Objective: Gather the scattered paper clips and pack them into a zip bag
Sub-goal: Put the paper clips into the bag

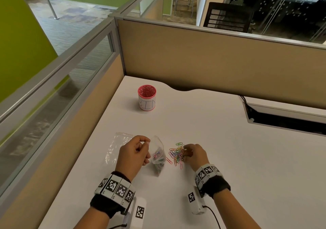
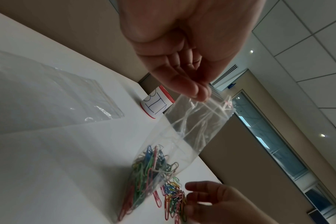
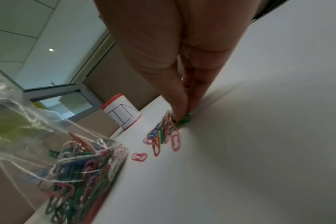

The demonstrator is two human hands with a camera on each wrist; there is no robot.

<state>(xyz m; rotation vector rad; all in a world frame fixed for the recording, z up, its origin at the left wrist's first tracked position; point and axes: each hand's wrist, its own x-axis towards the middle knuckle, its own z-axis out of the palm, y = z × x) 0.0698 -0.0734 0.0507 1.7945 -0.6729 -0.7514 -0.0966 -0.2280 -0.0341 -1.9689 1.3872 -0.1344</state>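
So on the white desk (image 1: 220, 140) there's a red mesh cup (image 1: 147, 97) with a paper label that reads "BIN", sitting above the hands, near the middle of the head view, well apart from everything else. A second clear bag (image 1: 117, 145) lies flat toward the lower left, just beside the left hand and partly tucked behind it. A cable slot (image 1: 285, 121) runs along the right edge of the frame, and beige cubicle walls close off the top and left.

The left hand (image 1: 135, 153) sits lower center, fingers curled, thumb and forefinger pinching the top edge of the zip bag (image 1: 158, 155). The bag hangs from that pinch with its bottom resting on the desk, and a bunch of colored clips sit inside at the bottom.

The loose paper clips (image 1: 176, 155) are piled just right of the bag, a few pink ones straggling toward it. The right hand (image 1: 195, 153) comes down on the right side of that pile, fingertips (image 3: 182, 115) bunched together and pinching a few clips against the desk. It covers the pile's right edge.
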